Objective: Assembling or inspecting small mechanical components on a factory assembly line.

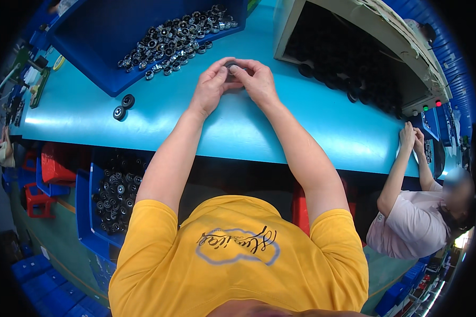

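Over the middle of the blue table (158, 119), my left hand (210, 87) and my right hand (258, 84) meet around a small black tire (230, 64). Thumbs press on it from the near side while the fingers curl round its far side. Much of the tire is hidden by the fingers, so I cannot tell whether a hub sits inside. Left of my hands, two small wheels (120, 113) with black tires and silver centres touch each other on the table.
Shiny wheel hubs (177, 39) spill from a tilted blue bin (84, 53) at far left. A pale box (288, 31) at far right pours out black tires (349, 87). Wheels fill another bin (116, 195) below the table edge. A co-worker (412, 216) sits at right.
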{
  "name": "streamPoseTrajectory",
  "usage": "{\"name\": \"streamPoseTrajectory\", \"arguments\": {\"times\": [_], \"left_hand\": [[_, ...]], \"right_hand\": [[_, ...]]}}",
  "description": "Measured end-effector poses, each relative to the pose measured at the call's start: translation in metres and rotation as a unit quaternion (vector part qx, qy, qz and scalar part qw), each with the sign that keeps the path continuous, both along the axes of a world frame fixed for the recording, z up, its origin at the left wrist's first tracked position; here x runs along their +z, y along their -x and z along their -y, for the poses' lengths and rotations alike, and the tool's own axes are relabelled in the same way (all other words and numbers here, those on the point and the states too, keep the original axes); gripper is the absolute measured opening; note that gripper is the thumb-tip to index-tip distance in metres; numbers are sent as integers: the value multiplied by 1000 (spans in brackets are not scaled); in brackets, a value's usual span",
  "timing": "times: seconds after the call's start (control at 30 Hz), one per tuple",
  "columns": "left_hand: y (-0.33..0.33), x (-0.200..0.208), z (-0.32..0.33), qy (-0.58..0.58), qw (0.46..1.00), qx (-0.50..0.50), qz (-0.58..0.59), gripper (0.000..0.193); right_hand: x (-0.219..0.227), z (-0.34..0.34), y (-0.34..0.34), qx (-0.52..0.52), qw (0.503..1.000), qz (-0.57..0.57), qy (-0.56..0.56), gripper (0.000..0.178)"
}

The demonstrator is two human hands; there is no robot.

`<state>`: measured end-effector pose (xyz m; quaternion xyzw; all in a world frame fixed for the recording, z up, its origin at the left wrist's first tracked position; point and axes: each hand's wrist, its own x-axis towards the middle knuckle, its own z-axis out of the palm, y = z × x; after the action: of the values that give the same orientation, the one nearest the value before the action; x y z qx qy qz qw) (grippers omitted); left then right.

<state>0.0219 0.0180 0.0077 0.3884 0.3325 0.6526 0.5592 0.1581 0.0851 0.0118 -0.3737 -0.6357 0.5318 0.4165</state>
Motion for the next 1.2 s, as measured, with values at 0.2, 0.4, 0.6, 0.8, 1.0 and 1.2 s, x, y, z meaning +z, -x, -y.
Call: {"name": "streamPoseTrajectory", "arguments": {"times": [0.2, 0.4, 0.6, 0.8, 1.0, 1.2], "left_hand": [[-7, 0, 0, 9, 997, 37, -74, 43], [-9, -2, 0, 7, 995, 54, -83, 39], [-15, -4, 3, 27, 984, 84, -155, 42], [-18, 3, 7, 44, 961, 109, -251, 44], [-21, 6, 11, 13, 923, 157, -351, 44], [-14, 1, 5, 62, 975, 116, -178, 43]], "right_hand": [[7, 5, -2, 32, 996, -53, 70, 33], [7, 7, -1, 30, 995, -63, 68, 31], [4, 7, 3, 18, 992, -85, 92, 24], [1, 7, 4, 17, 984, -110, 136, 21], [2, -2, -3, 69, 968, -140, 198, 22], [8, -1, -3, 71, 981, -94, 154, 24]]}}
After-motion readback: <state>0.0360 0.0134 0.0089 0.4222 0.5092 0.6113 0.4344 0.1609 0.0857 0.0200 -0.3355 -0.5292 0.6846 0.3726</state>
